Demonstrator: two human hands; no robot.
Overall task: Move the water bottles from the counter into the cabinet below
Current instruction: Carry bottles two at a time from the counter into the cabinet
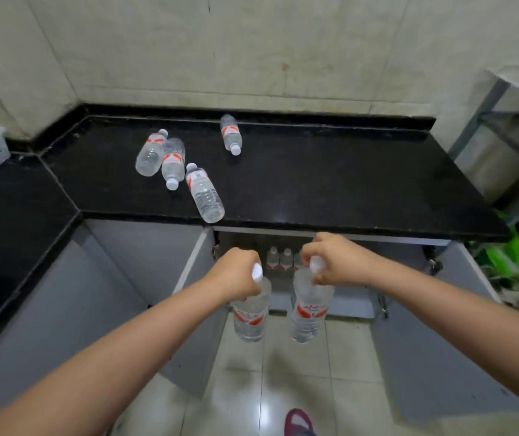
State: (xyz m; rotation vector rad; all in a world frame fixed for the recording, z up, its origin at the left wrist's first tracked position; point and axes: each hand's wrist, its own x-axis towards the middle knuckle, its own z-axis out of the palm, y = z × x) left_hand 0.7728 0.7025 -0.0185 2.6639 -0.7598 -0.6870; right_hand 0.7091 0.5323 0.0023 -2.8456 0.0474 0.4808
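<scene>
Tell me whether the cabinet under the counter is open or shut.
Open. Both doors of the cabinet are swung outward, and bottles standing inside show between the hands.

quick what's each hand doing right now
Left hand: grips a water bottle by its neck.
Right hand: grips another water bottle by its neck.

The cabinet opening under the bench stands between two swung-out doors, the left door and the right door, which wall in the approach on both sides. Upright bottles already stand at the back of the cabinet, left of centre; to their right the inside is dark. The bench's front edge overhangs the opening. On the bench, four lying bottles crowd the left half; the right half is bare.
</scene>
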